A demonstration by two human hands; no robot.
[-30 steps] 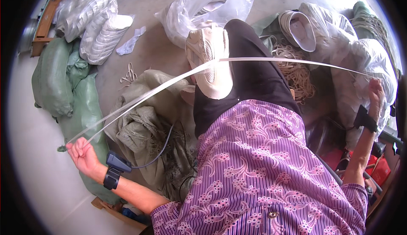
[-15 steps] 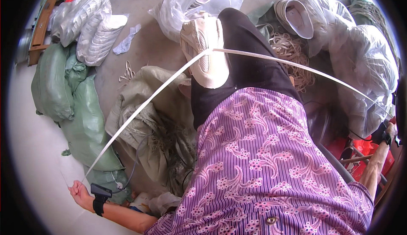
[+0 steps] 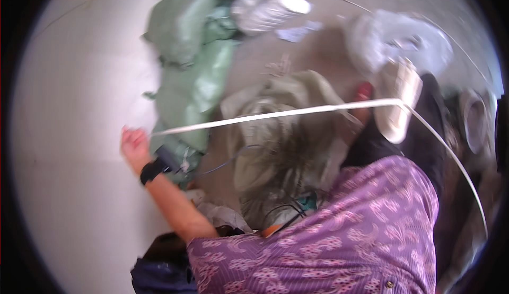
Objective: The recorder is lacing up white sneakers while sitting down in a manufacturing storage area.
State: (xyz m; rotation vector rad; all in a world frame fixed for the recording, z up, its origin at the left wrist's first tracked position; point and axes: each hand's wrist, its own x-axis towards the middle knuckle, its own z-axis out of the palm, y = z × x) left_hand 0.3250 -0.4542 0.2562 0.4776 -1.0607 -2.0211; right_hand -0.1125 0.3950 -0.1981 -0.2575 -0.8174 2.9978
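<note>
A cream sneaker [image 3: 391, 121] rests on my dark-trousered lap. A long white shoelace [image 3: 286, 113] comes out of its upper part in two lengths. One length runs taut to the left, where my left hand [image 3: 135, 144] is closed on its end with the arm stretched out. The other length curves down toward the lower right and leaves the view at the rim. My right hand is out of view. On my left wrist is a black strap with a small device [image 3: 167, 158].
Green sacks [image 3: 193, 100] lie against the white wall [image 3: 79, 151]. A beige sack [image 3: 270, 151] slumps left of my legs. Beyond the sneaker lies a clear plastic bag [image 3: 395, 42]. Wrapped pale shoe parts [image 3: 265, 10] lie farther back. Another pale shoe [image 3: 473, 121] is at the right.
The view has swung left, so my right hand has gone out of sight. My left hand still holds the lace end. The right length of lace now bends downward more.
</note>
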